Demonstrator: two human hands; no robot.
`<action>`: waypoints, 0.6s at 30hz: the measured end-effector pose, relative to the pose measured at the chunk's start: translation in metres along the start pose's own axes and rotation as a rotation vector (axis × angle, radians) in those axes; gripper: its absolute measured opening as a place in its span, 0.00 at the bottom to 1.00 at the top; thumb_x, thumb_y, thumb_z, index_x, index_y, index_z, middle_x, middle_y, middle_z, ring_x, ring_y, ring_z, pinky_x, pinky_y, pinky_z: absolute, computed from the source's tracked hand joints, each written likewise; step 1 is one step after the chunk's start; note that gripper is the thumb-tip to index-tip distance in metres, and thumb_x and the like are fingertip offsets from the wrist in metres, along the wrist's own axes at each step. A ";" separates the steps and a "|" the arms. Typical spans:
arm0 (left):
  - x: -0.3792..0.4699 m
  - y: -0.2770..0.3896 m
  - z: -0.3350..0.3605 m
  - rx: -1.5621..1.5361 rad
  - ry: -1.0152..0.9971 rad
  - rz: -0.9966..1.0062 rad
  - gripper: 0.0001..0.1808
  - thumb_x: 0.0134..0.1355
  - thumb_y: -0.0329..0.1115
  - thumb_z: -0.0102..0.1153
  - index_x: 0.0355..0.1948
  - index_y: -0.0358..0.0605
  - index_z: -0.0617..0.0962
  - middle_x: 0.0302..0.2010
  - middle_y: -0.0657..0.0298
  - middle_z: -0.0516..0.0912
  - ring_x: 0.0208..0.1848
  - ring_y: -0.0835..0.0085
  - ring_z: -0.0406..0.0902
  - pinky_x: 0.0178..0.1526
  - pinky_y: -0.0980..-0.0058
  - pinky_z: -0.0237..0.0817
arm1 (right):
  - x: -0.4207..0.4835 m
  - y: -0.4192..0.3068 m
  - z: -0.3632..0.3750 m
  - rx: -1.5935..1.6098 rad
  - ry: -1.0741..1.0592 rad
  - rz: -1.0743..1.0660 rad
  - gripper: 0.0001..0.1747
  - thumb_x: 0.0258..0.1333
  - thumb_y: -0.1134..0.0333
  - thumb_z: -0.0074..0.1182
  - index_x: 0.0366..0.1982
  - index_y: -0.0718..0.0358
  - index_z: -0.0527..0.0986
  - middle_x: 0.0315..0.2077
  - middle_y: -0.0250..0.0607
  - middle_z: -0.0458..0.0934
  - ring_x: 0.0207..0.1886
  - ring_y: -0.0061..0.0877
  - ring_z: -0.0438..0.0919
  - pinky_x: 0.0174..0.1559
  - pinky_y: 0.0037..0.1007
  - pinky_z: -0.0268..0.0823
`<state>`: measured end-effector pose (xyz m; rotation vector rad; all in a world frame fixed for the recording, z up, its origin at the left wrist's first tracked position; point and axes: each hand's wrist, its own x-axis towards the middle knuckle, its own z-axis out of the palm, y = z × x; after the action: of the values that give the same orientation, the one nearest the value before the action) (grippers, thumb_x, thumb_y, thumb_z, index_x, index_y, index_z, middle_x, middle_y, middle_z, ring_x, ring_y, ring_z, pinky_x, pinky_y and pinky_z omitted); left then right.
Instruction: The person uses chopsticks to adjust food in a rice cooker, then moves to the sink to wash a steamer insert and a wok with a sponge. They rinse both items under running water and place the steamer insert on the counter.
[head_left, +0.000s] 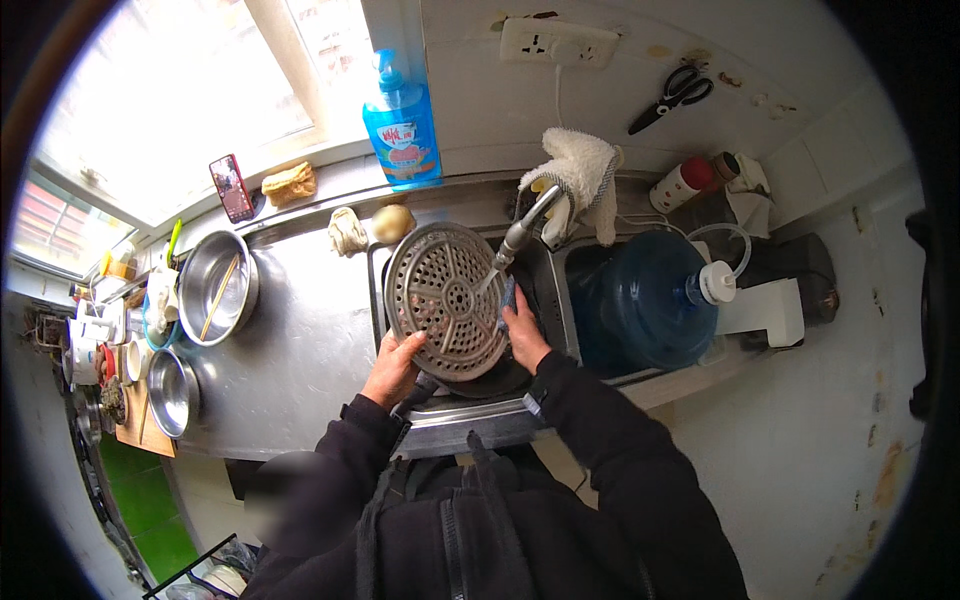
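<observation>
A round perforated metal steamer rack (450, 300) is tilted over the left sink basin (380, 262). My left hand (394, 367) grips its lower left rim, the thumb resting on the upper face. At the right rim, my right hand (525, 330) holds a blue-grey cloth (508, 300) against the rack's edge. Above the rack reaches a metal faucet (517, 240), and a thin stream of water seems to fall from it onto the holes. Beneath the rack a dark round pan (487, 384) shows in part; the rest of it is hidden.
A large blue water jug (652, 300) fills the right basin. A white fluffy cloth (574, 165) hangs by the faucet. Steel bowls (217, 289) stand on the left counter (300, 322), one holding chopsticks. Behind the sink are a blue soap bottle (401, 135) and a phone (232, 187).
</observation>
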<state>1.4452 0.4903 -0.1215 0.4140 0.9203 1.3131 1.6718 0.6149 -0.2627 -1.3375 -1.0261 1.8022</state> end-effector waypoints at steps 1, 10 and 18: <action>0.002 -0.004 0.002 -0.033 0.008 0.015 0.21 0.70 0.29 0.52 0.63 0.37 0.69 0.59 0.53 0.78 0.58 0.62 0.78 0.62 0.60 0.70 | -0.008 0.012 0.008 0.209 0.045 -0.014 0.35 0.71 0.70 0.46 0.74 0.56 0.49 0.68 0.43 0.60 0.66 0.36 0.63 0.66 0.35 0.55; -0.011 0.038 -0.018 -0.201 -0.306 -0.126 0.26 0.73 0.48 0.47 0.65 0.44 0.70 0.60 0.54 0.78 0.62 0.64 0.76 0.61 0.57 0.69 | -0.004 -0.014 -0.029 -0.058 -0.037 -0.127 0.24 0.67 0.71 0.47 0.63 0.67 0.66 0.54 0.42 0.76 0.55 0.31 0.74 0.58 0.34 0.65; 0.034 0.028 -0.025 0.071 0.033 -0.240 0.21 0.71 0.44 0.54 0.56 0.39 0.76 0.46 0.57 0.84 0.41 0.68 0.85 0.45 0.63 0.81 | 0.009 -0.069 0.028 -0.825 -0.073 -0.650 0.31 0.58 0.75 0.53 0.64 0.66 0.65 0.66 0.60 0.62 0.67 0.53 0.63 0.69 0.42 0.56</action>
<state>1.4077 0.5231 -0.1277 0.3259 1.0139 1.0738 1.6458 0.6496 -0.2017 -1.1408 -2.0886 0.9547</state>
